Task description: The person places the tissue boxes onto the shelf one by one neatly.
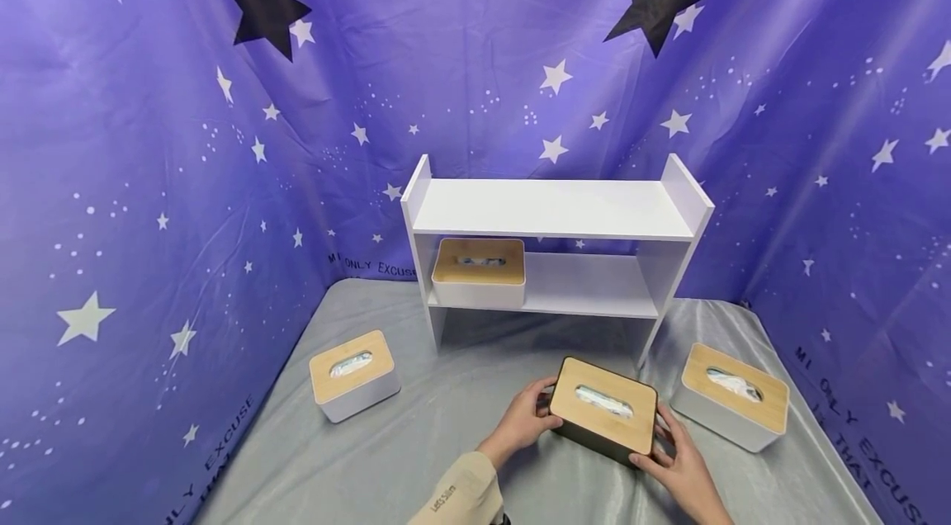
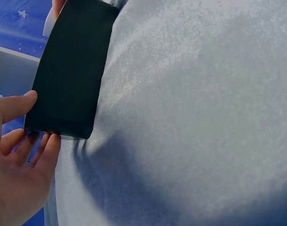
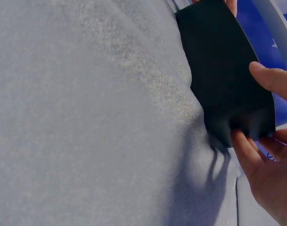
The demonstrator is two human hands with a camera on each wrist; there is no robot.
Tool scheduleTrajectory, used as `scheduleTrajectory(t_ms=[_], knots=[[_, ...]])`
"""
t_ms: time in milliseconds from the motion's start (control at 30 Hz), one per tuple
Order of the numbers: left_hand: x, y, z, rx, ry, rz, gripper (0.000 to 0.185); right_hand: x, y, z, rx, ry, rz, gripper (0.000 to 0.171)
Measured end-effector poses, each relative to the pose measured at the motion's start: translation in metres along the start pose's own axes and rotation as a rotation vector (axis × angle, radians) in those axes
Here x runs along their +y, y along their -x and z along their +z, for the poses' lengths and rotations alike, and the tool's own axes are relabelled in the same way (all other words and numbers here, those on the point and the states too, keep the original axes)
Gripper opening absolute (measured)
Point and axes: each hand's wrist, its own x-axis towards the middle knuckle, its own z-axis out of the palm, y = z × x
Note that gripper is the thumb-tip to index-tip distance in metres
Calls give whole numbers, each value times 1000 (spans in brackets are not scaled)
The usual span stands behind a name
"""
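A black tissue box [image 1: 594, 426] with a light wooden lid and an oval slot sits turned at an angle over the grey cloth, in front of the shelf. My left hand [image 1: 523, 419] grips its left end, thumb on the near side and fingers on the end face. At the opposite end my right hand [image 1: 682, 465] holds it the same way, thumb at the near corner. In the left wrist view the box's dark side [image 2: 70, 70] is framed by thumb and fingers. The right wrist view shows fingertips [image 3: 238, 135] against the dark end.
A white two-tier shelf [image 1: 550, 207] stands behind, with a white wooden-lidded tissue box [image 1: 479, 294] at the left of its lower tier. Similar white boxes rest on the cloth at the left [image 1: 360, 397] and right [image 1: 731, 422]. Purple star-patterned curtains [image 1: 475, 79] enclose the space.
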Motion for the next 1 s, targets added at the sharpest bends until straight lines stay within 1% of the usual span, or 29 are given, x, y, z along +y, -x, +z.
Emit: scheduleTrajectory(t_ms=[167, 333, 700, 1000], knots=[[0, 0, 0, 14, 17, 18, 68, -2, 0, 0, 8, 10, 14, 108], [-1, 2, -1, 27, 22, 5, 67, -4, 0, -2, 19, 13, 21, 108], [-1, 3, -4, 48, 48, 7, 67, -7, 3, -3, 55, 6, -65, 103], [3, 5, -10, 56, 106, 4, 66, -12, 3, -3, 72, -15, -88, 101]])
